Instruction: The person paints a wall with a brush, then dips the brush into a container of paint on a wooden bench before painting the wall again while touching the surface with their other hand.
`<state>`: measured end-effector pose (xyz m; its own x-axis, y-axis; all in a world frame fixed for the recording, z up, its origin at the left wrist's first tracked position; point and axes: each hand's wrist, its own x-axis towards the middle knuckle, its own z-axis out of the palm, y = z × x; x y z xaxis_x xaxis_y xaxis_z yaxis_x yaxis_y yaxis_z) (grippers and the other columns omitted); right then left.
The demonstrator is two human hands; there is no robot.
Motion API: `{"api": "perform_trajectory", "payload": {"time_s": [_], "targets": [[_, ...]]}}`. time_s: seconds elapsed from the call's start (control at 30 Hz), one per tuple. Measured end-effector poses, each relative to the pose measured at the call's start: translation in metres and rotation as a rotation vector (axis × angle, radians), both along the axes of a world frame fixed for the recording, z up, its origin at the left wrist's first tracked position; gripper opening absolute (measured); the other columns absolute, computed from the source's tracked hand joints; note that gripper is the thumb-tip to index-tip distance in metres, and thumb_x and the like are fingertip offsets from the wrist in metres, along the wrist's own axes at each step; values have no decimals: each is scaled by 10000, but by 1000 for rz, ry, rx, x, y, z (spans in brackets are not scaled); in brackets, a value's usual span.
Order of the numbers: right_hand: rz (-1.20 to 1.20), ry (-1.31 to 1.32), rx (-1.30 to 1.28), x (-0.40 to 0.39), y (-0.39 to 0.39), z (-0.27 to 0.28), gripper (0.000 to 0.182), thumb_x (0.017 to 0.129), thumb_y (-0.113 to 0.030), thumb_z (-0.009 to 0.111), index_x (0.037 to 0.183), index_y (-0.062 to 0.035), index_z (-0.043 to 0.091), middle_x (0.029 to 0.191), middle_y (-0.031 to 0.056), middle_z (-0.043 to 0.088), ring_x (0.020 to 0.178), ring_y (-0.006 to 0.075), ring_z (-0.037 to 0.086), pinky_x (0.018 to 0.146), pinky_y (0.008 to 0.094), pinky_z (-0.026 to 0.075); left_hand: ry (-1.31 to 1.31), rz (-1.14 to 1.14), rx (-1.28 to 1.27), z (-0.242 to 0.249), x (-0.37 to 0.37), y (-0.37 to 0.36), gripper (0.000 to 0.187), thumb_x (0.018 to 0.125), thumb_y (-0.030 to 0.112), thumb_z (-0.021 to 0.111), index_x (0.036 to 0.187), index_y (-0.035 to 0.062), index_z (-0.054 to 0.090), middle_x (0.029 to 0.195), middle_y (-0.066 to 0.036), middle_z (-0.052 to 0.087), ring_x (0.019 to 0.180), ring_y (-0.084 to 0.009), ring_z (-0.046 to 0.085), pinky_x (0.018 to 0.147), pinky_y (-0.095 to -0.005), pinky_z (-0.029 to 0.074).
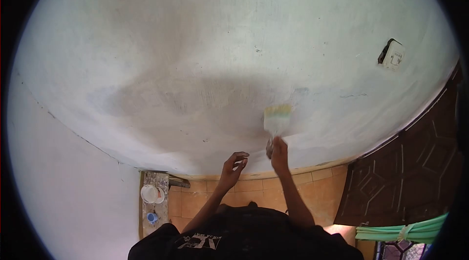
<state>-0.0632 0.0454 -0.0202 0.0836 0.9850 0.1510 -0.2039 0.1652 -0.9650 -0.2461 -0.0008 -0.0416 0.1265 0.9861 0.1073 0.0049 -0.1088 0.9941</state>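
Note:
My right hand (pixel 278 155) is closed round the handle of a wide paintbrush (pixel 277 120). The brush points upward, with its pale bristles, yellowish at the tip, at the whitish wall (pixel 234 54). Lower and to the left, my left hand (pixel 234 166) is raised in front of the wall. Its fingers are loosely curved and apart, and nothing shows between them. Around the brush, the wall surface has patchy grey and white areas, with a shadow falling across it.
At lower left, a paint-spattered plank (pixel 156 180) carries a white tub (pixel 150 193) and a blue cup (pixel 152 218). A switch plate (pixel 394 55) hangs off its wall hole at upper right. A dark panelled door (pixel 400 172) and green curtain (pixel 420 230) are at right, above orange floor tiles (pixel 249 185).

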Motion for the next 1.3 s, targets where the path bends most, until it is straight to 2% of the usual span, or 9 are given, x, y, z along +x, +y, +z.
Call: {"api": "perform_trajectory", "payload": {"time_s": [0.1, 0.2, 0.33, 0.53, 0.8, 0.97, 1.03, 1.2, 1.3], "targets": [[51, 173, -168, 2, -32, 7, 416, 1034, -401, 398, 723, -126, 390, 544, -58, 316, 425, 36, 261, 376, 226, 192, 17, 20, 0, -9, 5, -10, 174, 967, 140, 579, 1127, 71, 583, 1119, -18, 635, 1037, -131, 609, 850, -304, 480], [35, 206, 61, 21, -16, 51, 361, 1039, -324, 412, 749, -111, 445, 551, -67, 345, 439, 20, 294, 379, 220, 208, 77, 21, 0, -8, 3, -12, 199, 964, 140, 581, 1152, 77, 576, 1134, -19, 632, 1051, -136, 608, 846, -302, 483], [-25, 14, 124, 38, 11, 107, 421, 1034, -416, 389, 730, -125, 389, 542, -57, 321, 429, 27, 276, 374, 212, 203, 83, 56, -9, 6, 0, -13, 235, 962, 134, 580, 1189, 78, 563, 1182, -36, 613, 1082, -152, 606, 847, -300, 489], [29, 18, -83, 37, -23, 12, 437, 1030, -442, 381, 741, -115, 411, 537, -58, 323, 423, 30, 280, 368, 213, 208, 70, 78, -15, 15, 13, -9, 304, 966, 182, 569, 1213, 11, 528, 1315, -125, 535, 1134, -235, 593, 921, -354, 499], [37, 156, 28, 41, 5, 104, 428, 1041, -413, 364, 736, -114, 393, 537, -70, 290, 421, 30, 254, 373, 212, 207, 73, 26, -4, 13, 27, -7, 226, 971, 132, 569, 1178, 42, 559, 1192, -65, 616, 1074, -165, 608, 876, -304, 494], [13, 91, -23, 37, -7, 0, 426, 1030, -435, 384, 742, -121, 400, 542, -75, 292, 411, 25, 265, 370, 208, 193, 62, -8, -1, 5, 15, -10, 215, 972, 156, 576, 1156, 45, 568, 1161, -47, 626, 1067, -146, 607, 873, -300, 490], [43, 131, -107, 33, -33, -5, 423, 1031, -431, 383, 746, -119, 405, 544, -72, 297, 410, 24, 262, 366, 210, 192, 77, -30, 18, 3, 6, -10, 210, 973, 161, 575, 1151, 49, 571, 1150, -40, 628, 1066, -141, 607, 871, -299, 487], [1, 65, 92, 32, -17, 87, 418, 1032, -430, 381, 756, -117, 400, 558, -66, 313, 414, 25, 246, 370, 212, 187, 67, -65, -27, -3, -10, -11, 198, 972, 155, 574, 1145, 58, 576, 1133, -29, 630, 1063, -145, 610, 874, -306, 482], [-32, 81, 59, 27, 5, 102, 426, 1029, -439, 385, 750, -118, 397, 559, -63, 318, 417, 30, 246, 374, 215, 189, 68, -87, -19, -1, -10, -6, 197, 971, 153, 574, 1146, 62, 578, 1127, -25, 633, 1058, -146, 611, 875, -312, 481]]}}
